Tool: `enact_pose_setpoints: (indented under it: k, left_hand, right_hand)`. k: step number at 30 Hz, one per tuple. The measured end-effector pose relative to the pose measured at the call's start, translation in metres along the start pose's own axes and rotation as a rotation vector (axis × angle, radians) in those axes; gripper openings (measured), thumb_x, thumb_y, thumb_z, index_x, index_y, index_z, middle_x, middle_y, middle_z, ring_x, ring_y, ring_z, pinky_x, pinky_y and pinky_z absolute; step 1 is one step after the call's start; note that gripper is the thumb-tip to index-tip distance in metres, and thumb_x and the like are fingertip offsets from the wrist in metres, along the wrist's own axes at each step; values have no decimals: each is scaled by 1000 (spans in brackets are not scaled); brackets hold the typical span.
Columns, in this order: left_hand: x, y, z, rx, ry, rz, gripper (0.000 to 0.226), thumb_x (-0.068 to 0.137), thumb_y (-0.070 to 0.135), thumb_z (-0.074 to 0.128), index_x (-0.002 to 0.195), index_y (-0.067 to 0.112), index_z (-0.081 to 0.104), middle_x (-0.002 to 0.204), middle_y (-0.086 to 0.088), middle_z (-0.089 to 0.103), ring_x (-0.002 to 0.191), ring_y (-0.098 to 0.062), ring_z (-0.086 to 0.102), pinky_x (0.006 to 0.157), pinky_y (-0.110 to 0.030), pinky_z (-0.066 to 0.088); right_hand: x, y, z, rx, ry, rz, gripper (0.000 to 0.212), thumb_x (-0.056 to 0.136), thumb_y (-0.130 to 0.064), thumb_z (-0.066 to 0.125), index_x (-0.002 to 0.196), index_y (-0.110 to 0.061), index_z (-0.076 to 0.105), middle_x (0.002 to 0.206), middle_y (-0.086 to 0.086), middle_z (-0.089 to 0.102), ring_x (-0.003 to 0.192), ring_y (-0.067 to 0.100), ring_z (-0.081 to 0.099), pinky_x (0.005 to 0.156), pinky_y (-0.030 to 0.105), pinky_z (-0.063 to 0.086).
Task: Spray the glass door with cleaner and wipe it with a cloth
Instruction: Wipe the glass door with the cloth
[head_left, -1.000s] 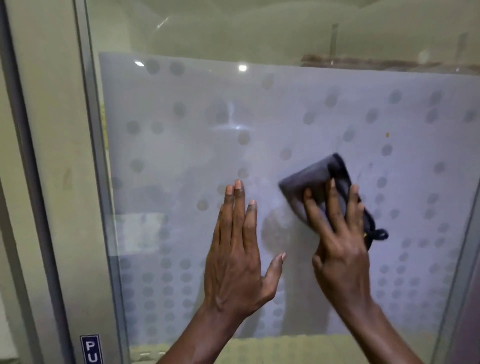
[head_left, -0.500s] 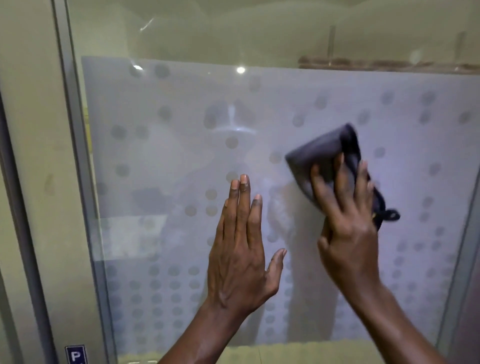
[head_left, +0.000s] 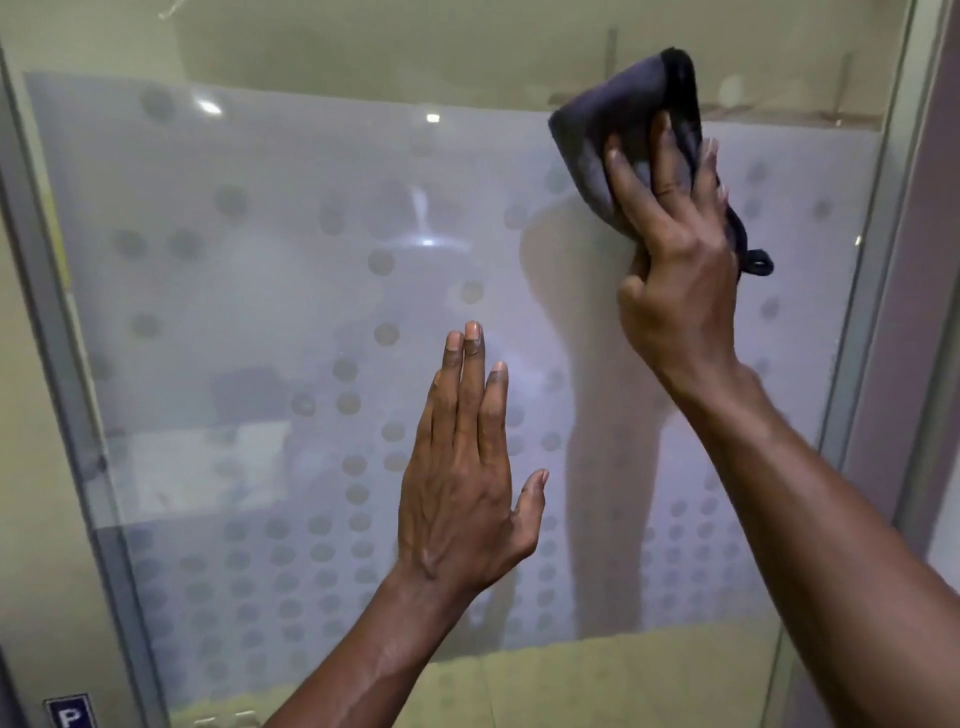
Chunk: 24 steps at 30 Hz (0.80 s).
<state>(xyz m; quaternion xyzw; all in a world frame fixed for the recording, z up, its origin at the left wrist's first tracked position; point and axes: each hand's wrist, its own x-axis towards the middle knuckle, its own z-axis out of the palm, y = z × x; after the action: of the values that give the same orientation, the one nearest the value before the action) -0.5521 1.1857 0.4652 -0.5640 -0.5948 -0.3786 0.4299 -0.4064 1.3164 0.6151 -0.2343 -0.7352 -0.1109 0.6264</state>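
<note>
Frosted film dotted with grey circles covers most of the glass door (head_left: 270, 312), with a clear strip above it and a metal frame (head_left: 78, 415) down the left side. Up near the top edge of the film the right hand (head_left: 675, 260) has its grip closed on a dark folded cloth (head_left: 623, 119), fingers spread across the back of it and pressing it flat to the glass — a small hanging loop dangles loose at the hand's right side. Lower and toward the middle, the left hand (head_left: 462, 478) lies open and flat, fingers together and pointing up, holding nothing; it seems to be bracing the door. No spray bottle is in view, so the step in hand looks like wiping. What could go wrong: the bare left palm may smear glass that is already wiped, and a hard push from either hand could swing the door. At this height the folded cloth could also slip from under the fingers, or miss the clear strip above.
</note>
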Motion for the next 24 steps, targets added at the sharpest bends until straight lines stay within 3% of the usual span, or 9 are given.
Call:
enact_pose_setpoints:
  k: [7,11,13,18,21,24]
  left_hand:
    - [-5,0,1,31,0,1,105,86,35,81,167,-8,30,181,-30,16,172,-44,13,132,-59,35]
    - [-5,4,1,26,0,-19,105,87,34,80,168,-7,28,182,-29,13,172,-43,10,133,-58,34]
    - [-3,9,3,19,3,-16,105,86,34,80,168,-7,28,182,-29,13,172,-44,10,132,-58,34]
    - [3,28,15,0,-8,14,104,86,35,80,167,-8,30,181,-30,15,172,-45,12,132,-59,35]
    - [4,35,21,8,-18,6,104,87,34,79,168,-7,29,181,-29,15,172,-44,12,130,-58,38]
    - [1,35,24,68,-37,1,106,87,36,81,169,-7,28,182,-29,14,172,-44,12,131,-58,36]
  right_hand:
    - [-142,7,19,-12,-65,-1,116,66,28,56,168,-23,33,181,10,14,167,43,-1,130,70,17]
    - [-209,18,26,-57,-118,41,124,58,34,55,167,-22,36,181,8,18,167,44,4,120,76,35]
    - [-198,24,23,-44,-128,29,120,60,31,53,166,-22,38,180,8,18,167,45,3,117,76,38]
    - [-87,33,1,5,-51,12,107,69,19,50,166,-25,39,179,11,21,166,49,6,130,69,18]
    - [-19,40,-13,20,-4,49,98,78,15,45,165,-29,42,179,7,24,165,48,11,130,68,22]
    - [-5,49,-19,-13,-29,17,95,82,12,43,166,-32,39,180,5,21,166,45,10,131,67,23]
